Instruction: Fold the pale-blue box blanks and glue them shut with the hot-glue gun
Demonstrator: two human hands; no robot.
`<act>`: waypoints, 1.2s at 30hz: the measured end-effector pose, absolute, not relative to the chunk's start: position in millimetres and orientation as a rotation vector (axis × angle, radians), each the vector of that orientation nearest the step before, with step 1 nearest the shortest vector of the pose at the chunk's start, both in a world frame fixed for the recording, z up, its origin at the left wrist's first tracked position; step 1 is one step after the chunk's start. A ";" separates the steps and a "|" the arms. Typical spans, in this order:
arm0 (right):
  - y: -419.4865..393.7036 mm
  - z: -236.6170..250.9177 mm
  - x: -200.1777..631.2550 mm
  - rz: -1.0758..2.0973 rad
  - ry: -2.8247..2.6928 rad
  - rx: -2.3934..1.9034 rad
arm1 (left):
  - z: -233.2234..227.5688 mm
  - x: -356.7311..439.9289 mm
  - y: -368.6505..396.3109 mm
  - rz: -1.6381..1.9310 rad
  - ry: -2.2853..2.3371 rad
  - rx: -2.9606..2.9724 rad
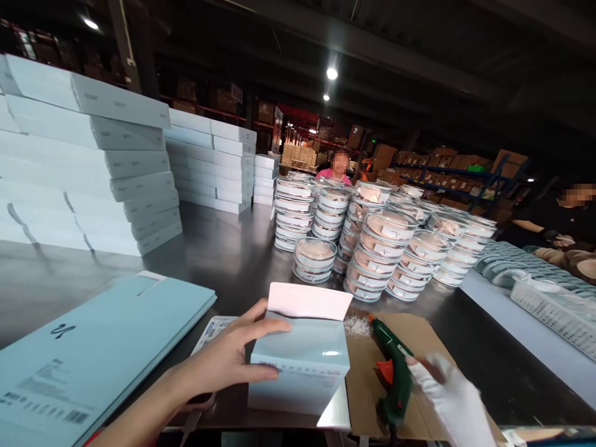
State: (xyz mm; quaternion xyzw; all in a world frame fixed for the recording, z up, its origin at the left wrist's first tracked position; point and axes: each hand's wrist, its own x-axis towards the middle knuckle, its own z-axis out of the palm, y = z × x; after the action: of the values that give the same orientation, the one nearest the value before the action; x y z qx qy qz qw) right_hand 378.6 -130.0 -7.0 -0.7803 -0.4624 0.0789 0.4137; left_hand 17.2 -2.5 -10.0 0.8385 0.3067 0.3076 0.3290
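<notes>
A small light blue box (298, 372) stands near the table's front edge, its pale top flap (307, 301) raised. My left hand (242, 347), bare, grips the box at its left side, with fingers over the top and the thumb on the front face. To the right, a green glue gun (395, 366) with an orange trigger lies on a brown cardboard sheet (365, 397). My right hand (451, 397), in a white glove, is beside the glue gun. One bare fingertip is at the gun's back edge; the other fingers are blurred by motion.
Flat light blue cartons (93, 347) lie at left, with a phone-like device (212, 329) beside them. White boxes (135, 155) are piled behind. Stacks of round clear-lidded containers (377, 248) stand ahead. A white basket (554, 316) is at right. Two people are beyond the table.
</notes>
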 end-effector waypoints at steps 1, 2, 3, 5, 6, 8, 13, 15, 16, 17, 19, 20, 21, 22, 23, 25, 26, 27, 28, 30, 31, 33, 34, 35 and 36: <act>-121.1 0.9 365.1 0.294 -1.228 -1.773 | -9.9 17.0 -2.7 0.823 0.801 2.197; -110.8 7.5 351.1 0.488 -1.371 -1.563 | -11.0 16.8 -3.0 0.842 0.796 2.200; -100.5 11.9 338.2 0.646 -1.470 -1.389 | -13.4 16.9 -3.5 0.855 0.791 2.202; -84.2 13.2 320.4 0.825 -1.602 -1.179 | -22.5 18.5 -4.5 0.904 0.788 2.184; -79.4 10.4 316.4 0.832 -1.627 -1.151 | -28.8 20.2 -4.9 0.956 0.773 2.150; -76.2 1.1 315.5 0.746 -1.665 -1.151 | -42.1 24.6 -5.2 1.142 0.676 2.018; -83.0 -11.1 308.9 0.424 -1.952 -1.010 | -50.3 27.9 -5.5 1.375 0.429 2.037; -82.0 -7.7 298.9 0.288 -2.048 -0.916 | -40.3 24.3 -6.1 1.229 0.457 2.205; -80.2 -5.3 294.4 0.222 -2.084 -0.873 | -34.2 22.6 -6.5 1.155 0.473 2.267; -77.9 -3.1 291.3 0.155 -2.116 -0.839 | -28.3 21.2 -6.9 1.095 0.484 2.316; -73.5 -1.1 289.7 0.026 -2.171 -0.778 | -18.9 20.3 -7.9 1.020 0.480 2.325; -72.2 -2.3 291.3 -0.014 -2.194 -0.763 | -16.2 20.9 -8.2 1.013 0.481 2.280; -71.7 -5.6 294.0 -0.026 -2.200 -0.777 | -14.9 21.9 -8.4 1.026 0.491 2.217; -72.2 -11.4 297.4 0.011 -2.175 -0.842 | -15.0 23.3 -8.3 1.056 0.515 2.150; -73.6 -19.7 301.0 0.076 -2.088 -0.928 | -16.4 25.0 -7.9 1.103 0.554 2.085; -78.0 -42.8 305.7 0.259 -1.768 -1.041 | -22.2 29.5 -6.8 1.237 0.679 1.975; -80.5 -55.8 305.7 0.372 -1.604 -1.036 | -25.9 32.4 -6.4 1.303 0.751 1.933; -82.7 -68.1 303.4 0.499 -1.478 -1.000 | -29.5 35.6 -6.1 1.359 0.823 1.899; -84.2 -78.5 298.9 0.632 -1.390 -0.970 | -32.6 38.7 -6.2 1.408 0.896 1.865; -83.3 -88.8 285.0 0.872 -1.309 -1.000 | -35.3 41.3 -6.4 1.450 1.009 1.852; -79.9 -87.7 277.4 0.956 -1.261 -1.037 | -34.0 38.6 -6.0 1.441 1.050 1.881; -64.9 -75.2 265.6 0.883 -1.249 -1.171 | -26.1 20.4 -2.4 1.403 1.148 1.977; -53.5 -66.1 262.2 0.754 -1.292 -1.245 | -20.1 4.1 1.0 1.385 1.219 2.032; -40.1 -57.0 260.1 0.599 -1.359 -1.316 | -13.6 -16.5 5.1 1.380 1.322 2.073; -25.9 -49.3 258.6 0.440 -1.433 -1.391 | -7.4 -40.5 9.6 1.382 1.444 2.110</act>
State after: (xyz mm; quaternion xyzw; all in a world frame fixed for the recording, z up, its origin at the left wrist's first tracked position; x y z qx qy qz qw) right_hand 258.6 -25.9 -49.3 -0.5805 -0.5981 0.1836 0.5212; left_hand -40.5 9.6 -7.4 0.7209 0.4935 0.4723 0.1171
